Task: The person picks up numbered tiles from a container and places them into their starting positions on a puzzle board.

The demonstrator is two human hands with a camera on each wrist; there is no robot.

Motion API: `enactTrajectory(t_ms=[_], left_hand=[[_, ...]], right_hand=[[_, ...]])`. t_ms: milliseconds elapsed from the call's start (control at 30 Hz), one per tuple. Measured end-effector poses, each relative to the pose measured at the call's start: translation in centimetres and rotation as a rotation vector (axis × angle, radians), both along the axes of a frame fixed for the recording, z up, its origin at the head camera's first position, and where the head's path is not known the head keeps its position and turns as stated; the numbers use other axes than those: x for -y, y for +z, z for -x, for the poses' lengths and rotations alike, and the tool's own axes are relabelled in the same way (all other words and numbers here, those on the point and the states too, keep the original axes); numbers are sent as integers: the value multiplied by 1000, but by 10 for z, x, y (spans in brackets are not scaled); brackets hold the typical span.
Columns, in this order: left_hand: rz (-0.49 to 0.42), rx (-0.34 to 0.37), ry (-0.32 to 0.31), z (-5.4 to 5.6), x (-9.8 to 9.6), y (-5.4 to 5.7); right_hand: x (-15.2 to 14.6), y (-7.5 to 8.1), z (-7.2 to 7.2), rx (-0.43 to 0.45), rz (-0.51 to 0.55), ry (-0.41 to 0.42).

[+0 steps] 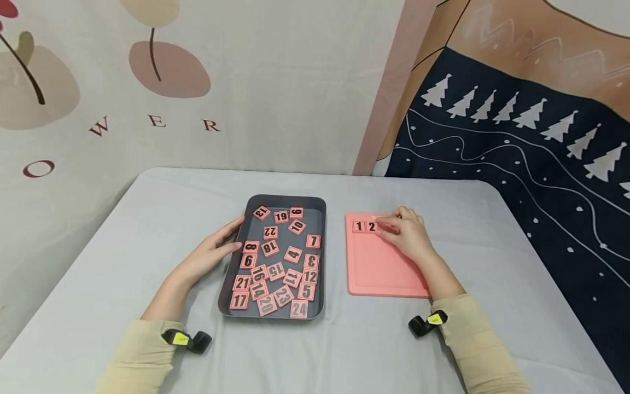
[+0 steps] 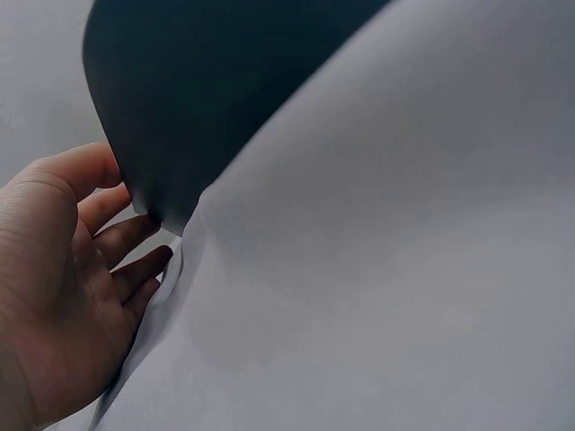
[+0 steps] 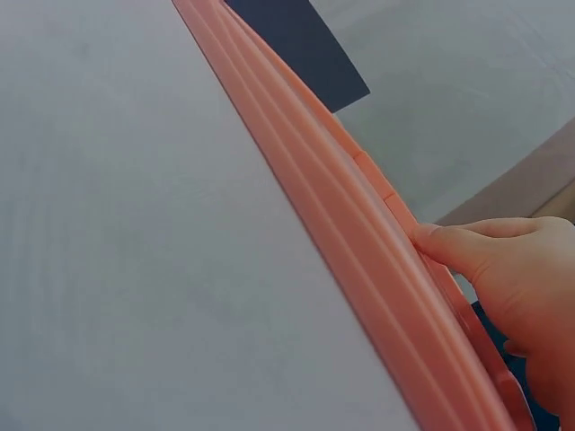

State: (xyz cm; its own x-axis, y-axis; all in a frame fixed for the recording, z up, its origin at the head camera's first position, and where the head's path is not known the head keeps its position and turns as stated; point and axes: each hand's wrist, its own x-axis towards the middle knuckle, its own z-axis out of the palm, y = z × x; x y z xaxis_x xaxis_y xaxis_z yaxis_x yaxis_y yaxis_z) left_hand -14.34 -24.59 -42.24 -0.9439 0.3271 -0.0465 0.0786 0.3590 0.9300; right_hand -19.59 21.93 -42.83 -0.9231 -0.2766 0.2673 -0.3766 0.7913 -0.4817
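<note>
A dark grey tray (image 1: 273, 257) holds several pink number tiles lying at various angles. My left hand (image 1: 209, 254) rests against the tray's left side, thumb and fingers fairly extended; the left wrist view shows the fingers (image 2: 126, 238) touching the dark outer wall. To the right lies a pink board (image 1: 384, 268) with a raised rim. Along its top edge sit a tile marked 1 (image 1: 359, 226) and, beside it, a tile marked 2 (image 1: 371, 226). With thumb and index finger, my right hand (image 1: 408, 232) pinches the 2 tile at its right side. The fingertips partly cover that tile.
A white cloth covers the table (image 1: 197, 189). Behind it hangs a pale curtain (image 1: 295, 87) with printed letters and shapes. At the right is a dark blue cloth (image 1: 517, 164) with white trees. Each wrist carries a small black camera.
</note>
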Motion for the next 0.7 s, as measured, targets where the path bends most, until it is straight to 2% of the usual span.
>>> enactTrajectory(t_ms=[100, 233, 500, 700], left_hand=[[0, 2, 1, -1, 0, 1], [1, 3, 1, -1, -1, 2], [7, 2, 6, 1, 0, -1], [8, 2, 9, 1, 1, -1]], right_hand=[[1, 4, -1, -29, 25, 10], [7, 13, -3, -99, 52, 63], [41, 42, -8, -166, 55, 291], [71, 61, -8, -123, -5, 446]])
